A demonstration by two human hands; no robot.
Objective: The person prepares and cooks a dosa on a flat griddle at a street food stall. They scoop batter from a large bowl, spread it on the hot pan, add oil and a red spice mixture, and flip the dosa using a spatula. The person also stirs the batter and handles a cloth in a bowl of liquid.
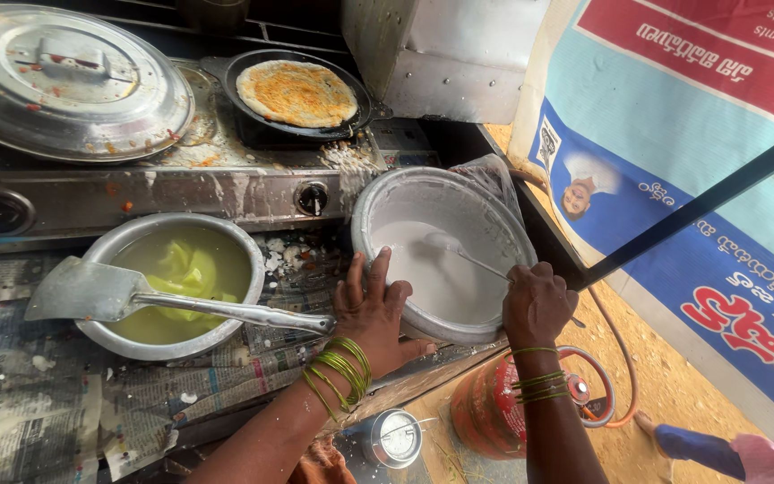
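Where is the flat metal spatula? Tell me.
In the head view, left of centre: the flat metal spatula lies across the steel bowl of yellow liquid, its handle pointing toward the left hand.

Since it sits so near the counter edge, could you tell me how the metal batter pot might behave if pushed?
The batter pot probably feels heavy, being about half full of white batter. It could slosh when shoved. Its smeared rim likely feels slippery under the left hand.

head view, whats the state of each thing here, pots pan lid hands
batter pot: uncovered, part full of white batter
ladle: bowl end dipped in batter
right hand: closed on ladle handle
left hand: open, fingers on batter pot rim
flatbread: browned, lying in black pan
steel bowl: holds yellowish liquid
spatula: resting across steel bowl
big lid: lying on stove, splattered
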